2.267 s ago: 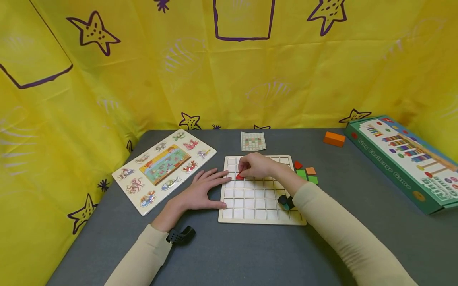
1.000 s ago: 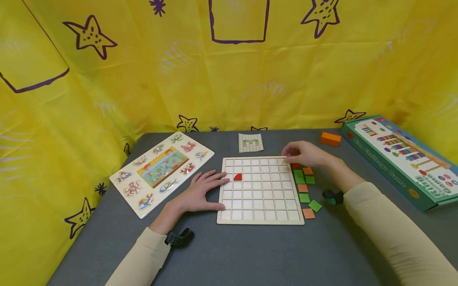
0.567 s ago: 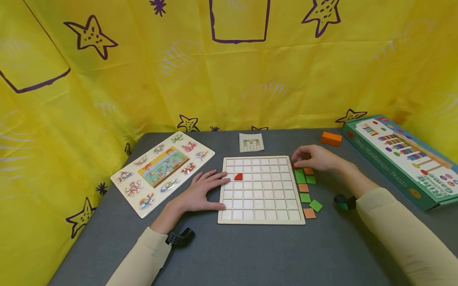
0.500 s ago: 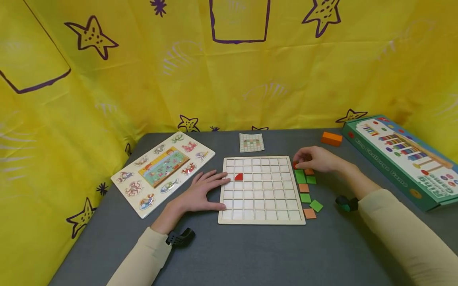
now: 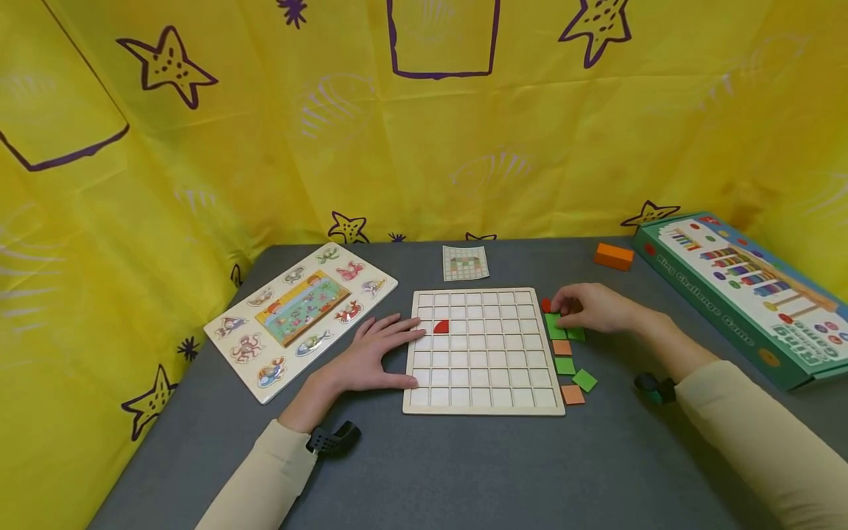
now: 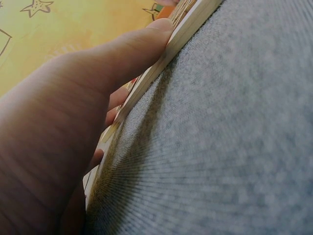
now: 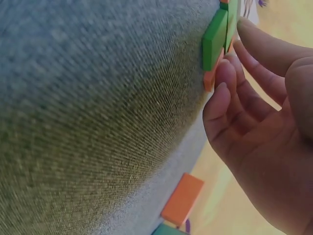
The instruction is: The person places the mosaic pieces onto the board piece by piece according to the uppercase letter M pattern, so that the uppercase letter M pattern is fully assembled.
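Note:
My left hand [image 5: 374, 357] rests spread at the left edge of a pale wooden grid board [image 5: 490, 408]; its thumb touches the edge in the left wrist view. A red quarter-circle tile [image 5: 440, 327] sits in one cell of the board. My right hand [image 5: 596, 308] is over the tiles right of the board, its thumb tip at a green tile [image 5: 553, 327]. Its thumb and fingers are apart, with nothing seen held between them. A second red tile [image 5: 546, 305] lies just left of its fingertips. In the right wrist view, an orange tile [image 7: 210, 78] shows near the fingers.
More green and orange tiles [image 5: 573, 395] lie along the board's right edge. A patterned card [image 5: 465, 263] lies behind the board. An animal puzzle board [image 5: 301, 316] is at left; an orange block [image 5: 613, 257] and a game box [image 5: 742, 302] are at right.
My right hand has left the red quarter-circle tile in a board cell, gone right to the tiles, then come slightly nearer, uncovering the other red tile. The left hand stays put.

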{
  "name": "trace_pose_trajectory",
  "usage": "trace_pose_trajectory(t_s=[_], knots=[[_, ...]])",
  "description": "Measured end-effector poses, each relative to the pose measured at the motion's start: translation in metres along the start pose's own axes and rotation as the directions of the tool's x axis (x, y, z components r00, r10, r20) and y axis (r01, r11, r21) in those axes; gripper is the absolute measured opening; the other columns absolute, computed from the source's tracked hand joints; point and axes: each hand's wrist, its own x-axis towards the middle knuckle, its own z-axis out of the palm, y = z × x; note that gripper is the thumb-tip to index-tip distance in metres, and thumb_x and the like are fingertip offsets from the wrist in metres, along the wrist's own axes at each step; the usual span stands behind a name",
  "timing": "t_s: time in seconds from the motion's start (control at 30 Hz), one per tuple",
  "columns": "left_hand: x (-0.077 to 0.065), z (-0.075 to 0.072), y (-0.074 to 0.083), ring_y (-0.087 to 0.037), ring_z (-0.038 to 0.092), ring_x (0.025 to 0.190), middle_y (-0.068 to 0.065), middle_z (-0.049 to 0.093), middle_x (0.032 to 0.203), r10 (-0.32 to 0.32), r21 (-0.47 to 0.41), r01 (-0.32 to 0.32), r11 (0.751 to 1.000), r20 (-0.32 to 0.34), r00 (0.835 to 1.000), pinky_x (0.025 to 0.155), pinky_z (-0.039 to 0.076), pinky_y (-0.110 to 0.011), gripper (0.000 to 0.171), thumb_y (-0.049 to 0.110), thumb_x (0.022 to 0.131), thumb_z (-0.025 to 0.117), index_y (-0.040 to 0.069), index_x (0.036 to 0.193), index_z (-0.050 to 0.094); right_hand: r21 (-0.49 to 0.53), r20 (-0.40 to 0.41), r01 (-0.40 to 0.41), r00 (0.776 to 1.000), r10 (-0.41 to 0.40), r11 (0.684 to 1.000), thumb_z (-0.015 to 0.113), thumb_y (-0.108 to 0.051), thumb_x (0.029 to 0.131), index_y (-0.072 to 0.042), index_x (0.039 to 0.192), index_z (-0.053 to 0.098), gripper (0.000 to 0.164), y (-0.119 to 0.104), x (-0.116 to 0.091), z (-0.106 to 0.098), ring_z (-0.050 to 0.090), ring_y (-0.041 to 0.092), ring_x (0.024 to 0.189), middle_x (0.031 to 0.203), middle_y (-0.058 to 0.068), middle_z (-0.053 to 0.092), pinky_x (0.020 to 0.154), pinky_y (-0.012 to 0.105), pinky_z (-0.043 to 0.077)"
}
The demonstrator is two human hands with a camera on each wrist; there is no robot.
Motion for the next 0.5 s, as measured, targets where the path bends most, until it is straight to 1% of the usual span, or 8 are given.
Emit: trace_pose_trajectory(t_s=[0.17, 0.27, 0.37, 0.5], knots=[[-0.0017, 0.0003, 0.0001, -0.033, 0.018, 0.151, 0.002, 0.032, 0.163, -0.003, -0.004, 0.003, 1.0, 0.0, 1.0, 0.113, 0.004, -0.066, 0.085, 0.062, 0.085, 0.072, 0.023, 0.155, 0.044, -0.051, -0.01, 0.028, 1.0, -0.029, 0.998, 0.08, -0.014, 0.088, 0.0, 0.103, 0.069, 0.023, -0.0026, 0.0011, 0.0053, 0.053, 0.018, 0.08, 0.09, 0.001, 0.061, 0.074, 0.037, 0.049], [-0.0022, 0.0002, 0.0006, -0.033, 0.018, 0.151, 0.001, 0.032, 0.163, -0.004, -0.009, 0.004, 1.0, 0.001, 1.0, 0.113, 0.004, -0.067, 0.086, 0.062, 0.085, 0.073, 0.022, 0.155, 0.045, -0.072, -0.004, 0.025, 1.0, -0.025, 0.997, 0.08, -0.015, 0.088, 0.001, 0.103, 0.069, 0.025, -0.0046, 0.0015, 0.0067, 0.052, 0.018, 0.08, 0.09, 0.003, 0.059, 0.073, 0.037, 0.048], [-0.0018, 0.0002, 0.0007, -0.032, 0.017, 0.151, 0.002, 0.032, 0.163, -0.011, -0.008, 0.011, 1.0, 0.007, 1.0, 0.113, 0.003, -0.066, 0.086, 0.061, 0.085, 0.073, 0.023, 0.156, 0.044, -0.078, -0.006, 0.02, 1.0, -0.02, 0.997, 0.081, -0.015, 0.088, 0.0, 0.102, 0.068, 0.024, -0.0064, 0.0018, 0.0075, 0.052, 0.019, 0.079, 0.09, 0.004, 0.058, 0.073, 0.037, 0.048], [-0.0009, -0.0007, 0.0011, -0.034, 0.018, 0.151, 0.001, 0.032, 0.163, -0.005, -0.004, 0.005, 1.0, 0.006, 1.0, 0.113, 0.004, -0.067, 0.086, 0.06, 0.085, 0.073, 0.022, 0.156, 0.044, -0.06, -0.025, 0.002, 1.0, -0.003, 0.998, 0.08, -0.014, 0.088, -0.002, 0.098, 0.065, 0.022, -0.0076, 0.0022, 0.0081, 0.054, 0.019, 0.079, 0.089, 0.002, 0.06, 0.074, 0.039, 0.049]])
